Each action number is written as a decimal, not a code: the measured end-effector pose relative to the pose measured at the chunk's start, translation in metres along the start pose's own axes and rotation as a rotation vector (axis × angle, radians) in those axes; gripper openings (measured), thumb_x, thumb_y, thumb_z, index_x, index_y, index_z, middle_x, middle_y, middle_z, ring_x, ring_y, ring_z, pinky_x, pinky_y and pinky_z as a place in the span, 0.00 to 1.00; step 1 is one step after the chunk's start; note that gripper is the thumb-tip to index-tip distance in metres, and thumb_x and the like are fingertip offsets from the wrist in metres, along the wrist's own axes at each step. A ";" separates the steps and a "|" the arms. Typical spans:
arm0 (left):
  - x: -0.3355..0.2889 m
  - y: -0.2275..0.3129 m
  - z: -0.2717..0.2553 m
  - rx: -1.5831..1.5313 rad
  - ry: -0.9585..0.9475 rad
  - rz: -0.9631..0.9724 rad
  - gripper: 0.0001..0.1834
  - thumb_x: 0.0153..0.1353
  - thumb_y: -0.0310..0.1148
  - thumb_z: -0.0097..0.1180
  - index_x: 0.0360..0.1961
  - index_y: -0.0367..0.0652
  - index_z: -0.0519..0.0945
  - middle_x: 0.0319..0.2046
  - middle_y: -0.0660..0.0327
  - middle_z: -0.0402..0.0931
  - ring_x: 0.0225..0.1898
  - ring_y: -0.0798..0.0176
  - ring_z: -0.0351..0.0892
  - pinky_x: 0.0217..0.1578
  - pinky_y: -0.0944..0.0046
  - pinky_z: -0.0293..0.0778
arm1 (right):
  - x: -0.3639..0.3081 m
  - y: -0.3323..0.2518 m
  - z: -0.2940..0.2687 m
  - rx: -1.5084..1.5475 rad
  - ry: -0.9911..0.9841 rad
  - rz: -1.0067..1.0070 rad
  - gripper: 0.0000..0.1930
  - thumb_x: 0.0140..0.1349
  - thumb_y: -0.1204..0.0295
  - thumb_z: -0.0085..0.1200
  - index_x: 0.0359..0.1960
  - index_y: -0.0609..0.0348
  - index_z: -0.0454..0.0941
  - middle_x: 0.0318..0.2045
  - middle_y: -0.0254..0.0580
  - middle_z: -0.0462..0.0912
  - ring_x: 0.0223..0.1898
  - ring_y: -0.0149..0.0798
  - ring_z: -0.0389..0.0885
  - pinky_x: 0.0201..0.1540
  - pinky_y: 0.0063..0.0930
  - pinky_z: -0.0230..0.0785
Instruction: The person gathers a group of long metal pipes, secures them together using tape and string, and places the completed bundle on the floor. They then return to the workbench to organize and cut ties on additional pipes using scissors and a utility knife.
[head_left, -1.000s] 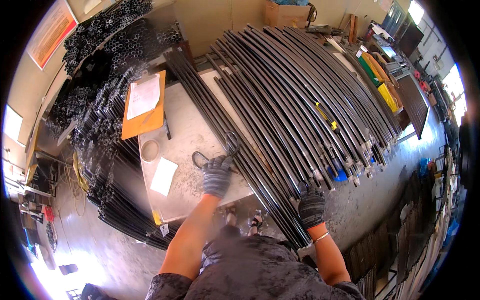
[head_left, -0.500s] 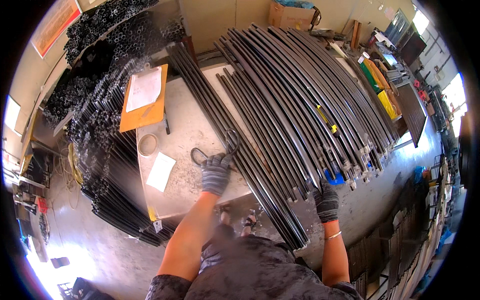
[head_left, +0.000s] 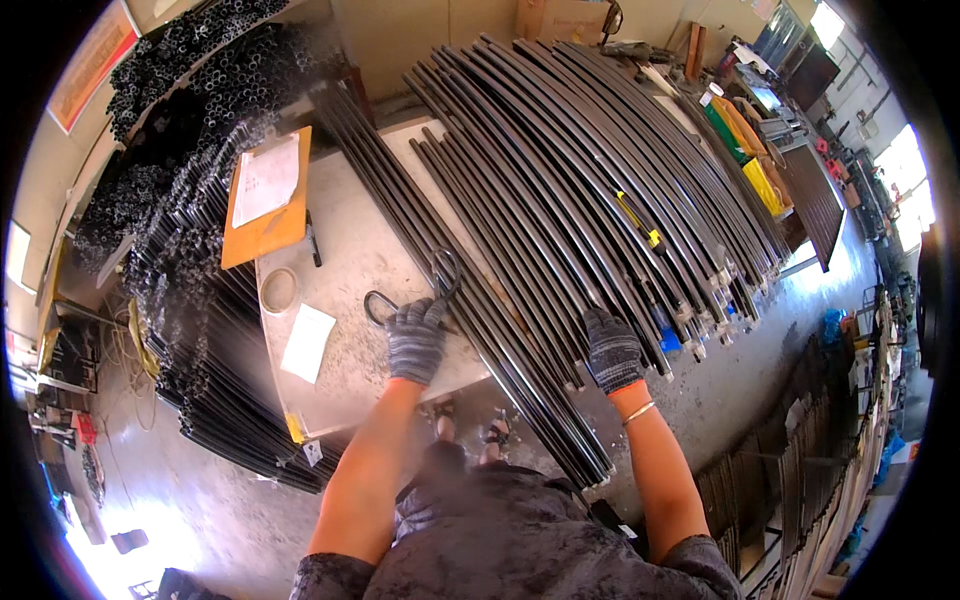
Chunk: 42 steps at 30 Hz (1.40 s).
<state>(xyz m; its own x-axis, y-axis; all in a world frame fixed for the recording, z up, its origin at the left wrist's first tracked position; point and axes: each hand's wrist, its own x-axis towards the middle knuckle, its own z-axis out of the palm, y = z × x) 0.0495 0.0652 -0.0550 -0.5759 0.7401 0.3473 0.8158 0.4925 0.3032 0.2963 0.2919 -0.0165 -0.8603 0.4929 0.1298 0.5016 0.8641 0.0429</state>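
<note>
Long dark metal rods (head_left: 560,190) lie bundled; left hand (head_left: 415,340) apparently grips scissors (head_left: 440,285), right hand (head_left: 612,348) clasps 1 rod.

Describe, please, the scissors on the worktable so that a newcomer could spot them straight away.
Start at the pale grey worktable, left of the big spread of long dark metal rods. Near its front edge, the gloved left hand rests on the scissors. They lie at the rods' edge, and their looped dark handles, one poking out left of the glove, set them apart from the straight rods.
</note>
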 end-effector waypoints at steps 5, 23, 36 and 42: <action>0.000 -0.001 0.000 0.082 -0.053 -0.011 0.18 0.55 0.36 0.52 0.49 0.51 0.76 0.48 0.59 0.73 0.50 0.53 0.70 0.51 0.46 0.62 | 0.020 -0.003 0.014 -0.157 -0.034 0.011 0.13 0.59 0.70 0.45 0.45 0.53 0.76 0.39 0.45 0.81 0.38 0.46 0.81 0.37 0.40 0.74; -0.003 -0.005 0.001 0.067 -0.159 -0.099 0.23 0.54 0.38 0.52 0.54 0.52 0.73 0.53 0.61 0.71 0.54 0.54 0.67 0.56 0.45 0.59 | 0.043 -0.005 0.007 -0.305 -0.273 -0.155 0.24 0.58 0.74 0.43 0.60 0.58 0.63 0.43 0.54 0.77 0.30 0.46 0.83 0.31 0.42 0.74; -0.003 -0.005 0.000 -0.001 -0.134 -0.113 0.26 0.52 0.44 0.56 0.54 0.52 0.74 0.52 0.61 0.71 0.55 0.54 0.67 0.56 0.45 0.58 | 0.048 -0.007 -0.030 -0.141 -0.355 0.062 0.22 0.56 0.69 0.49 0.52 0.65 0.69 0.23 0.49 0.81 0.25 0.50 0.81 0.27 0.43 0.71; -0.002 -0.007 -0.004 -0.062 0.003 -0.060 0.22 0.50 0.34 0.57 0.50 0.50 0.75 0.47 0.59 0.74 0.48 0.52 0.71 0.50 0.46 0.63 | 0.024 -0.048 -0.042 0.112 -0.046 0.026 0.32 0.58 0.59 0.50 0.64 0.55 0.60 0.24 0.54 0.80 0.23 0.53 0.78 0.30 0.48 0.70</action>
<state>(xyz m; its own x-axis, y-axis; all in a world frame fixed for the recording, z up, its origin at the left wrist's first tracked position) 0.0452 0.0588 -0.0545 -0.6243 0.7084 0.3293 0.7747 0.5071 0.3777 0.2555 0.2577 0.0262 -0.8520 0.5169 0.0834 0.5122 0.8559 -0.0714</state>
